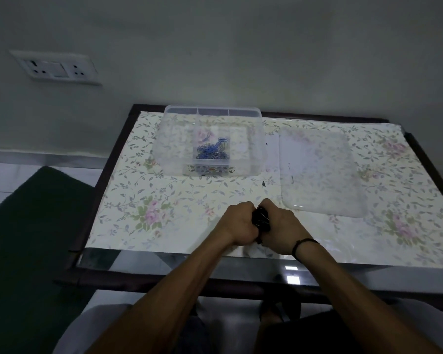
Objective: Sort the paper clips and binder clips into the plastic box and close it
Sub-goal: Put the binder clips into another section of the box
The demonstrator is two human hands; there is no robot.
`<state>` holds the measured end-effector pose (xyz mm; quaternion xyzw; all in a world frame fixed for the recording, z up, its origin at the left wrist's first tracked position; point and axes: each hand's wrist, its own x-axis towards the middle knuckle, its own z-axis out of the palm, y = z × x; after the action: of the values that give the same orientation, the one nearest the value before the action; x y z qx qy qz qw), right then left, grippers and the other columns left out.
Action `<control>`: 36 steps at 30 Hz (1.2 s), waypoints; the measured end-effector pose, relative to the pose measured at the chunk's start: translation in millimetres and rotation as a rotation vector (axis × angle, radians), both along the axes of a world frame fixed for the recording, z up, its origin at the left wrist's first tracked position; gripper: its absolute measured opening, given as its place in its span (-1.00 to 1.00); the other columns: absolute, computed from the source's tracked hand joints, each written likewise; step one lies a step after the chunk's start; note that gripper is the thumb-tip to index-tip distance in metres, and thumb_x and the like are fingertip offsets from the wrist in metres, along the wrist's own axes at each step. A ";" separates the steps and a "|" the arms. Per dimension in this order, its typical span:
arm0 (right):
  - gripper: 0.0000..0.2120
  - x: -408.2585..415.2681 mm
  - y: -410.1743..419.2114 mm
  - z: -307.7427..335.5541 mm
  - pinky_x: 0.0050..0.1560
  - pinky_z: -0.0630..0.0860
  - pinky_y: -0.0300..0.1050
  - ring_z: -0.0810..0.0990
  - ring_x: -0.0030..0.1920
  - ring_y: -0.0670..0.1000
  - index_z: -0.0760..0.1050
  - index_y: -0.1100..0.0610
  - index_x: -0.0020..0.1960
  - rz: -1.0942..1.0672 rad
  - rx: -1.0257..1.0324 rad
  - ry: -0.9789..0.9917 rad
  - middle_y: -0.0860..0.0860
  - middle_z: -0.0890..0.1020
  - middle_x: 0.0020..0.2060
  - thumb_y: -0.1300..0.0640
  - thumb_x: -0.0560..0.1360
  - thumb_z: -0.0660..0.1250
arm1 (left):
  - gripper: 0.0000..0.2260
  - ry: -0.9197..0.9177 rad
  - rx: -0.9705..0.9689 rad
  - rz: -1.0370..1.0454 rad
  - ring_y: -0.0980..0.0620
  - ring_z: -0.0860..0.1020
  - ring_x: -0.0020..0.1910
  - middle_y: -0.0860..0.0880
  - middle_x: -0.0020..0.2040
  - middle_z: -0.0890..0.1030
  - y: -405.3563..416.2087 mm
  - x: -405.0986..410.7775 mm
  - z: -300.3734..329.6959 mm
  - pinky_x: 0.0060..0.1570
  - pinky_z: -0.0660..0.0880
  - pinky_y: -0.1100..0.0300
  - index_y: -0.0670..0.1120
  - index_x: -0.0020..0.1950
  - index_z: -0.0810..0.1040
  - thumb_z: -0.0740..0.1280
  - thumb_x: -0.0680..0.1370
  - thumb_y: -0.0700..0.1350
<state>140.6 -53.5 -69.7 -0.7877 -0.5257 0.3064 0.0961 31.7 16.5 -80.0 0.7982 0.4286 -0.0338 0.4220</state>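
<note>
both hands, left hand [237,224] and right hand [279,228], have fingers curled tight together around a dark bunch of binder clips [261,219] above the desk [164,221]. plastic box [210,141] open behind; blue paper clips [212,150] in its middle compartment. lid [320,172] lies beside it.

One plastic box [256,139], one lid [320,172], two hands, one heap of blue paper clips [211,150]
</note>
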 end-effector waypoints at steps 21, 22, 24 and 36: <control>-0.67 -66.4 145.5 65.4 -0.21 0.65 0.02 0.64 -0.14 0.07 0.38 0.07 0.12 0.033 0.402 0.284 0.06 0.62 -0.12 0.30 0.42 0.37 | -0.75 -0.523 -0.010 0.707 -0.09 0.71 -0.16 -0.05 -0.19 0.72 111.3 -72.4 61.3 -0.08 0.67 -0.14 -0.02 -0.11 0.68 0.26 0.41 -0.26; -0.66 -70.5 155.5 63.4 -0.20 0.66 0.04 0.64 -0.13 0.08 0.38 0.07 0.12 0.031 0.403 0.302 0.06 0.62 -0.11 0.29 0.42 0.37 | -0.75 -0.536 -0.011 0.738 -0.11 0.70 -0.15 -0.07 -0.20 0.72 117.7 -75.3 60.6 -0.07 0.66 -0.16 -0.03 -0.13 0.68 0.25 0.39 -0.26; -0.66 -78.4 174.6 58.3 -0.14 0.67 0.06 0.64 -0.09 0.09 0.39 0.06 0.13 0.023 0.401 0.359 0.07 0.62 -0.07 0.26 0.41 0.38 | -0.74 -0.571 -0.029 0.804 -0.11 0.69 -0.14 -0.11 -0.18 0.71 127.6 -81.6 59.3 -0.04 0.66 -0.16 -0.06 -0.15 0.68 0.23 0.38 -0.28; -0.78 -82.4 214.3 24.0 0.06 0.62 0.17 0.65 0.00 0.16 0.57 0.14 -0.01 -0.026 0.252 0.462 0.12 0.68 -0.08 0.23 0.34 0.42 | -0.80 -0.710 -0.434 1.003 -0.04 0.60 -0.17 -0.19 -0.08 0.65 146.5 -90.6 53.9 0.01 0.61 0.00 -0.27 0.02 0.60 0.19 0.56 -0.32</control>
<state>58.2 160.8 -45.6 -0.6854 -0.5136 0.4091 0.3147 -58.9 163.0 -26.0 0.3604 0.5672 0.3471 0.6541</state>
